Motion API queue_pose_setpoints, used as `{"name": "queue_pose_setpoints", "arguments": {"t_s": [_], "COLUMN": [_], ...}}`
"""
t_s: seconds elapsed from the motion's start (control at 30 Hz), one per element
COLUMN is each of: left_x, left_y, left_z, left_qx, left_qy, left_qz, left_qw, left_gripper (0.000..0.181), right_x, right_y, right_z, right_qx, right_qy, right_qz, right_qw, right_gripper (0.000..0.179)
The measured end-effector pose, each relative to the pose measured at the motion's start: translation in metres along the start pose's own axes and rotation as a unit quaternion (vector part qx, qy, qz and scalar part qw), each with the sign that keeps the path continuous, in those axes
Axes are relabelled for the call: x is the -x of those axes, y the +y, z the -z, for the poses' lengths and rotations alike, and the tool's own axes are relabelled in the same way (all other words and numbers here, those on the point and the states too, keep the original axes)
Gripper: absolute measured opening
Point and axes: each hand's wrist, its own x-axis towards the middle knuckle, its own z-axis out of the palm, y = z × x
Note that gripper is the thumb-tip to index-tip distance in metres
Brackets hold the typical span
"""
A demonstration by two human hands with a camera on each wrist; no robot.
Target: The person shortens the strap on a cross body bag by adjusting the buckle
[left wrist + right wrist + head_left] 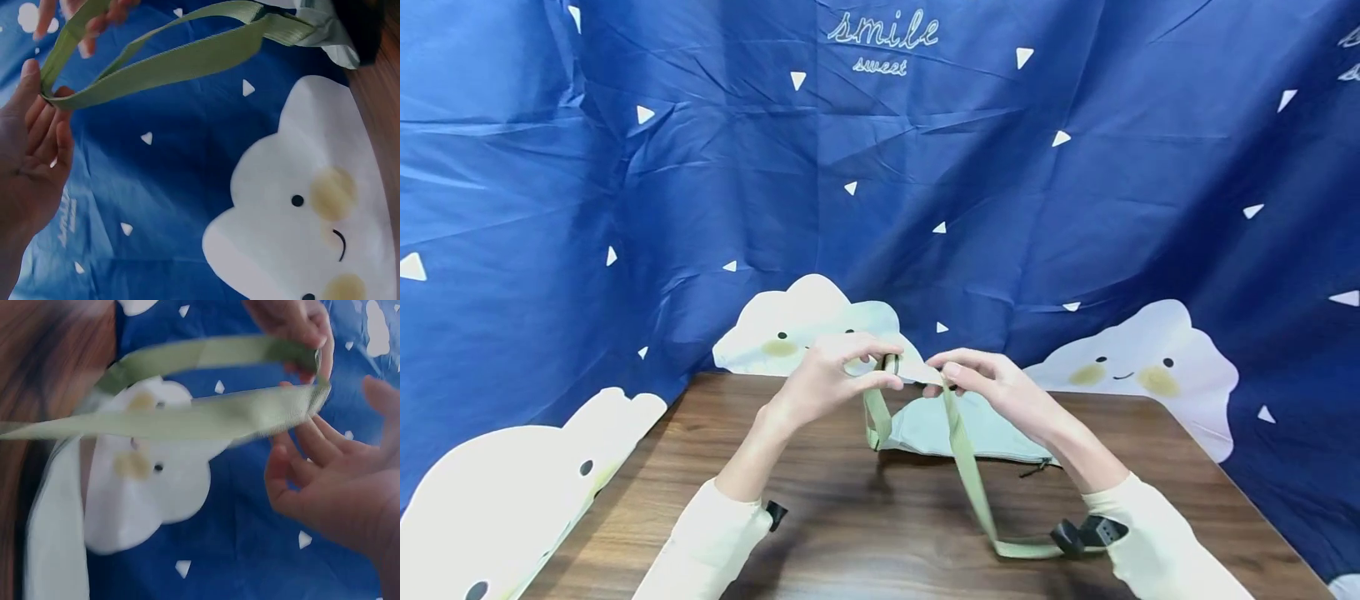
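A pale mint pouch bag (1000, 433) with a dark zipper pull lies on the table, its light green strap (970, 471) raised in a loop. My left hand (835, 375) pinches a folded part of the strap, where a dark-edged piece shows between thumb and fingers. Close by on the right, my right hand (992, 387) has its fingers against the strap. In the right wrist view the strap (219, 415) runs across in front of that hand (337, 462), whose thumb stands apart from it. One strap length hangs to the table and runs toward the right wrist.
The brown wooden table (820, 500) bears the bag near its far edge. Behind it hangs a blue cloth (880, 167) with white triangles and smiling clouds. A black wrist device (1086, 535) sits at the right sleeve, overlapping the strap in the head view.
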Motion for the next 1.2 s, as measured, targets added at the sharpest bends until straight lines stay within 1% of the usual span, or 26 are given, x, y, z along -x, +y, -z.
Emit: {"name": "queue_pose_setpoints", "arguments": {"t_s": [0.07, 0.13, 0.17, 0.23, 0.3, 0.37, 0.47, 0.57, 0.67, 0.77, 0.83, 0.9, 1.1, 1.2], "left_x": [-0.002, -0.003, -0.002, -0.001, 0.002, 0.006, 0.013, 0.017, 0.015, 0.01, 0.007, 0.004, 0.003, 0.0], "left_y": [0.003, 0.004, 0.004, 0.003, 0.0, -0.005, -0.009, -0.009, -0.006, -0.004, -0.003, -0.001, 0.004, 0.013], "left_z": [-0.003, -0.006, -0.008, -0.014, -0.022, -0.031, -0.043, -0.046, -0.046, -0.045, -0.043, -0.041, -0.039, -0.037], "left_qx": [-0.012, -0.012, -0.011, -0.009, -0.002, 0.011, 0.029, 0.045, 0.051, 0.054, 0.054, 0.054, 0.058, 0.069], "left_qy": [-0.012, -0.016, -0.014, 0.001, 0.02, 0.039, 0.051, 0.041, 0.015, -0.013, -0.02, -0.019, 0.004, 0.001], "left_qz": [-0.031, -0.043, -0.042, -0.032, -0.015, 0.006, 0.035, 0.047, 0.039, 0.028, 0.021, 0.017, 0.019, 0.024], "left_qw": [0.9994, 0.9989, 0.999, 0.9995, 0.9997, 0.9992, 0.9977, 0.9971, 0.9978, 0.9981, 0.9981, 0.9982, 0.9981, 0.9973], "left_gripper": [0.045, 0.047, 0.048, 0.047, 0.043, 0.037, 0.032, 0.03, 0.03, 0.029, 0.029, 0.029, 0.034, 0.034], "right_x": [-0.004, -0.006, -0.006, -0.006, -0.006, -0.004, -0.002, -0.001, -0.001, -0.002, -0.004, -0.005, -0.008, -0.008], "right_y": [-0.008, -0.01, -0.01, -0.007, -0.001, 0.005, 0.015, 0.022, 0.025, 0.026, 0.025, 0.026, 0.028, 0.029], "right_z": [-0.007, -0.014, -0.017, -0.022, -0.024, -0.026, -0.029, -0.034, -0.036, -0.035, -0.034, -0.033, -0.037, -0.037], "right_qx": [-0.003, -0.02, -0.033, -0.053, -0.07, -0.086, -0.101, -0.099, -0.099, -0.114, -0.126, -0.142, -0.206, -0.207], "right_qy": [0.025, 0.056, 0.072, 0.092, 0.105, 0.109, 0.103, 0.085, 0.065, 0.053, 0.043, 0.036, 0.028, 0.024], "right_qz": [-0.01, -0.022, -0.027, -0.022, -0.014, -0.006, -0.016, -0.04, -0.035, -0.009, 0.005, 0.011, 0.018, 0.019], "right_qw": [0.9996, 0.998, 0.9965, 0.9941, 0.9919, 0.9903, 0.9894, 0.9906, 0.9924, 0.9919, 0.9911, 0.9892, 0.9779, 0.9779], "right_gripper": [0.032, 0.028, 0.027, 0.023, 0.021, 0.021, 0.023, 0.025, 0.022, 0.017, 0.015, 0.013, 0.011, 0.013]}}
